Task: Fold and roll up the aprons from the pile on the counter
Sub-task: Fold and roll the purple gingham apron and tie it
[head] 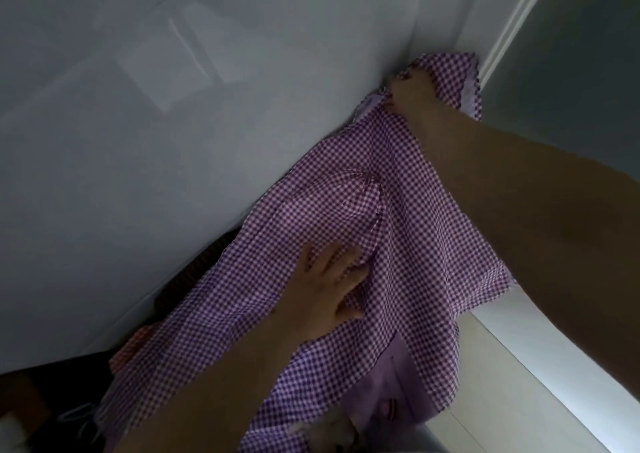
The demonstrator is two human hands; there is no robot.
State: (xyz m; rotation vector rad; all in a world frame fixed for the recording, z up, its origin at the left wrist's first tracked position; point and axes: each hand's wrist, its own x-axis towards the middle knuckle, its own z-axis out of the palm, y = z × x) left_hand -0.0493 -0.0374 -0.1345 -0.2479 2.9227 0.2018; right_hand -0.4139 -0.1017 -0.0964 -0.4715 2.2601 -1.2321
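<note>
— Purple and white checks: this is the apron (398, 217). It lies spread on the white counter (540, 359), along the pale wall (173, 140), and its top end reaches the far corner beside a white frame (512, 19).

— And the hands, how do they stand?

— The right hand (412, 95) is at the far end; its fingers are curled and they pinch the edge of the cloth near the corner. The left hand (329, 282) lies flat on the middle of the apron, fingers straight and a little apart, pressing the cloth down.

— Is something in the way?

— The right forearm (519, 227) crosses over the right side of the apron and hides part of it. Under the near left edge there is a dark cloth (194, 272) and a red checked cloth (135, 348), both partly covered by the apron. A plain lilac piece (388, 376) shows at the lower edge; I cannot tell if it belongs to the same apron.
</note>
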